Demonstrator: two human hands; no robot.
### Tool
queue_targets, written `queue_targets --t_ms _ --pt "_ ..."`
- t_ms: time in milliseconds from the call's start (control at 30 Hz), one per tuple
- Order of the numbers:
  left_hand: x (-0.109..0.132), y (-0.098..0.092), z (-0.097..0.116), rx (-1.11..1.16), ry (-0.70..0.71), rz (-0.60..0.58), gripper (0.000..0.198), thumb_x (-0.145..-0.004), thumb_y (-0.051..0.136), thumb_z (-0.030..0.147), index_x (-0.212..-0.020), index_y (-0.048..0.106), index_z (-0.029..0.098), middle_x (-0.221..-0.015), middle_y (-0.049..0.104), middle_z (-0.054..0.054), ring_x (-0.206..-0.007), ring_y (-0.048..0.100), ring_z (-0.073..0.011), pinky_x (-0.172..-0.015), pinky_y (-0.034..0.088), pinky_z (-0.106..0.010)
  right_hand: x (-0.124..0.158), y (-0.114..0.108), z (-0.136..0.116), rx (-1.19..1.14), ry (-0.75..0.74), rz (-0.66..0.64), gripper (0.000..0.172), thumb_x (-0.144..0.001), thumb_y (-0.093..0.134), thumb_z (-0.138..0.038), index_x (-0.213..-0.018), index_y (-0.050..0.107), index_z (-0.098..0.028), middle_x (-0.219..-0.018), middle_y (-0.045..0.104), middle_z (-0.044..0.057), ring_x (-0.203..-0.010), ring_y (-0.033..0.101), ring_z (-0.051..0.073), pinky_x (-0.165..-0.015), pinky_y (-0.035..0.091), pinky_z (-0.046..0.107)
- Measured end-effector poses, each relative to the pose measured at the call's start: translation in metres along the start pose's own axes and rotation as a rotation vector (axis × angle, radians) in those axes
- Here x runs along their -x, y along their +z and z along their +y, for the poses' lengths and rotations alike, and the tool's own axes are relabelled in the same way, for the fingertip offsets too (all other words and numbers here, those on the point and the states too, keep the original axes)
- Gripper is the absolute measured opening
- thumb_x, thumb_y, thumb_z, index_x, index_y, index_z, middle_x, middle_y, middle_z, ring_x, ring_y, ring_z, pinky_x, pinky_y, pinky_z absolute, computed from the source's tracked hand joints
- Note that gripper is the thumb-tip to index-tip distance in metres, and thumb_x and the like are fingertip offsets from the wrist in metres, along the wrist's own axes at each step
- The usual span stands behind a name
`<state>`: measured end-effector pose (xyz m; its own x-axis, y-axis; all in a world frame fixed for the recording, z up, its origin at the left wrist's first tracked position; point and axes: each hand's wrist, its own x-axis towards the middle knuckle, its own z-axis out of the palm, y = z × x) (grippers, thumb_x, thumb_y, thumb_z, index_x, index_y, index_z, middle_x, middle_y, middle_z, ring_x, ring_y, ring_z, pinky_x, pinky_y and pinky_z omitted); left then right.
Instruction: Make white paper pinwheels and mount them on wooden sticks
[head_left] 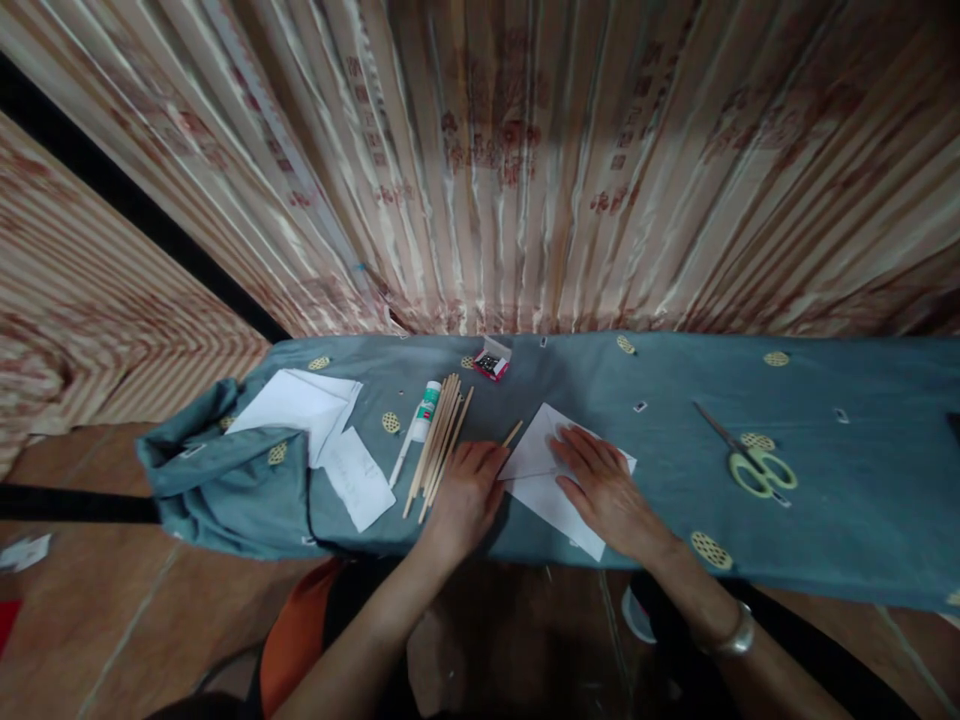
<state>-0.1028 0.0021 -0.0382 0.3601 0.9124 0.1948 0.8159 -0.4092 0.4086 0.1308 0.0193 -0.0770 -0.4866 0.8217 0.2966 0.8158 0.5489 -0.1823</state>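
A white sheet of paper (541, 440), with fold lines meeting near its middle, lies on the cloth in front of me. My right hand (600, 485) rests flat on its right part, fingers stretched out. At the paper's left corner is my left hand (469, 490), its fingers closed together. The tip of a thin wooden stick (514, 433) sticks out beyond those fingers; the rest of it is hidden under the hand. Just left of that hand lies a bundle of similar wooden sticks (442, 435), beside a white and green glue stick (427, 408).
A white pen (403, 455) lies by the glue stick. Folded white papers (281, 405) and a small paper slip (358, 480) are at left. A small red box (492, 360) stands at the back. Green-handled scissors (757, 470) lie right on the grey-green cloth (660, 400). Curtains hang behind.
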Motion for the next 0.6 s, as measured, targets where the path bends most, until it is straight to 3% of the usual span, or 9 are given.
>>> queue_targets --t_ms 233,367,600 --pt "0.006 0.0 -0.022 0.005 -0.074 -0.022 0.045 -0.085 0.045 0.005 -0.128 0.054 0.014 -0.117 0.063 -0.013 -0.106 0.061 -0.0255 -0.093 0.053 -0.042 0.0 0.001 0.001 -0.006 -0.018 0.033 0.044 -0.098 0.039 -0.033 -0.136 0.051 -0.014 -0.145 0.049 0.016 -0.135 0.041 0.029 -0.106 0.034 0.047" --pt "0.001 -0.002 -0.037 -0.017 -0.111 0.098 0.043 -0.085 0.046 0.006 -0.126 0.055 0.015 -0.118 0.063 -0.012 -0.11 0.061 -0.0257 -0.097 0.051 -0.041 -0.002 0.004 0.001 -0.023 0.005 0.045 0.044 -0.098 0.039 -0.034 -0.135 0.052 -0.015 -0.143 0.051 0.016 -0.134 0.042 0.029 -0.104 0.036 0.048" --pt "-0.009 -0.029 -0.074 -0.067 -0.192 0.33 0.039 -0.089 0.051 0.019 -0.128 0.055 0.017 -0.122 0.061 -0.012 -0.113 0.057 -0.0269 -0.1 0.047 -0.043 -0.003 0.006 0.001 -0.04 0.022 0.061 0.043 -0.097 0.039 -0.035 -0.135 0.053 -0.018 -0.142 0.053 0.014 -0.132 0.044 0.029 -0.103 0.037 0.048"
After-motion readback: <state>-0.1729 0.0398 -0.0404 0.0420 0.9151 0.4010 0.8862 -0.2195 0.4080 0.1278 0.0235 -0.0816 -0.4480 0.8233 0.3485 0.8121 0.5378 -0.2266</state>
